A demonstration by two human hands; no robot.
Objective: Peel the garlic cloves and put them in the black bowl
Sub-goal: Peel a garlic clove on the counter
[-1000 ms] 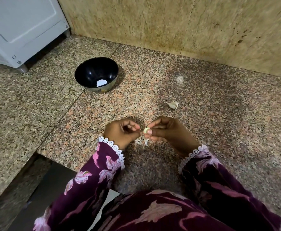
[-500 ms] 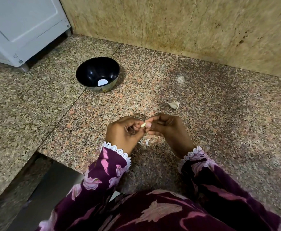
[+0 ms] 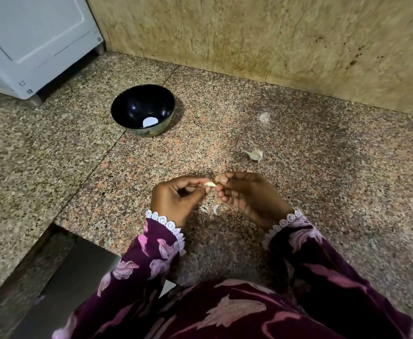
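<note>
Over the granite counter, my left hand (image 3: 176, 199) pinches a small pale garlic clove (image 3: 210, 184) between thumb and fingertips. My right hand (image 3: 247, 196) meets it from the right, its fingertips pinching at the clove's end. Bits of papery skin (image 3: 210, 209) lie on the counter just below the two hands. An unpeeled clove (image 3: 254, 154) with a pointed tail lies beyond my right hand. The black bowl (image 3: 127, 104) stands farther back to the left, with one white spot showing at its bottom.
A white appliance (image 3: 34, 40) stands on feet at the back left, close to the bowl. A stone wall (image 3: 274, 40) closes the back. The counter's edge drops away at the lower left, by a grey surface (image 3: 73, 277).
Both hands have lifted a little and shifted away from me with the clove. The clove has turned between the fingertips and now shows lengthwise.
</note>
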